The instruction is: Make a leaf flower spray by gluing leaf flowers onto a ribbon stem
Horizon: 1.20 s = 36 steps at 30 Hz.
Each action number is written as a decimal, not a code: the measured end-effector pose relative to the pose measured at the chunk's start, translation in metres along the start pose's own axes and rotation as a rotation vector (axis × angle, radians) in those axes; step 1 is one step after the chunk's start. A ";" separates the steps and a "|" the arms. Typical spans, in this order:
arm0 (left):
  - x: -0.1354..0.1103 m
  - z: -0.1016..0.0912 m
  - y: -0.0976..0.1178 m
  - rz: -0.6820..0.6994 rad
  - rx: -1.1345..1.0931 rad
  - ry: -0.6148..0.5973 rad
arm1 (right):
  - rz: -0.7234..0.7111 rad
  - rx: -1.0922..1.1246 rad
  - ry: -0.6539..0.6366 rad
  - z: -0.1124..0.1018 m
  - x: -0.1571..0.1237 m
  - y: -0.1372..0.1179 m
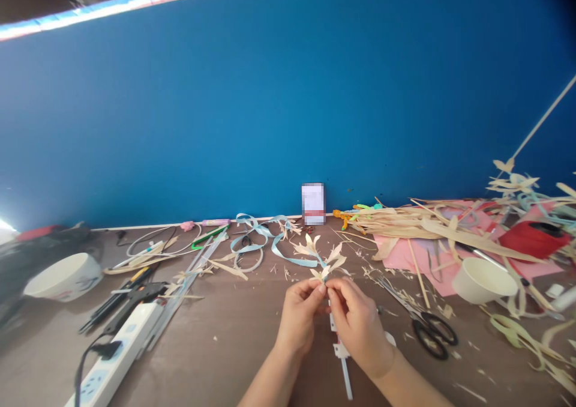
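Observation:
My left hand (299,314) and my right hand (357,323) meet fingertip to fingertip at the middle of the table. Thumb and forefinger of each are pinched at the base of a small flower sprig (323,270) with pale, dry-looking petals. Several blossoms spread above my fingers, and the stem is mostly hidden by them. Light blue ribbon (292,259) runs up to the sprig and curls away to the left. Below my right palm lies a white strip-like piece (341,350), partly covered. Black-handled scissors (435,335) rest to the right of that hand.
To the left are a white power strip (119,359), a black glue gun (135,302), clear sticks (184,293) and a paper bowl (65,277). Pale husk strips (414,221), pink paper (405,257), another bowl (485,280) and red ribbon (533,241) crowd the right. A blue partition (288,107) stands behind.

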<state>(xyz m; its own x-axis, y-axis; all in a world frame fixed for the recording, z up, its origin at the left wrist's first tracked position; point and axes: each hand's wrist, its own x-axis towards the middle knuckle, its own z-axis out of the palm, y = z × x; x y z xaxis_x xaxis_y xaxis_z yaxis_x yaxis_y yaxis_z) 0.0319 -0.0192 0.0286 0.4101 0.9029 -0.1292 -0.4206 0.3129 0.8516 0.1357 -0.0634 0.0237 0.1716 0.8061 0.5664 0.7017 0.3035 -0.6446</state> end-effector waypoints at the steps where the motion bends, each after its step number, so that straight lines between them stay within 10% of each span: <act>1: 0.000 0.000 0.000 0.007 0.001 0.000 | -0.009 -0.022 -0.002 0.000 0.000 -0.001; 18: 0.001 -0.001 -0.006 0.049 -0.043 0.054 | 0.477 0.578 0.026 0.002 0.001 -0.006; 36: -0.004 0.003 -0.013 0.188 0.077 0.132 | 0.573 0.760 0.120 0.012 0.001 -0.007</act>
<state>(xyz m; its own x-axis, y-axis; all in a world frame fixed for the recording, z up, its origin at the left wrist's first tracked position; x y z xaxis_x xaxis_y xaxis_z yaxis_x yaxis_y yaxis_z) 0.0383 -0.0277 0.0198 0.2184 0.9755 -0.0256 -0.4148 0.1165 0.9024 0.1224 -0.0586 0.0222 0.4486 0.8899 0.0829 -0.1400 0.1615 -0.9769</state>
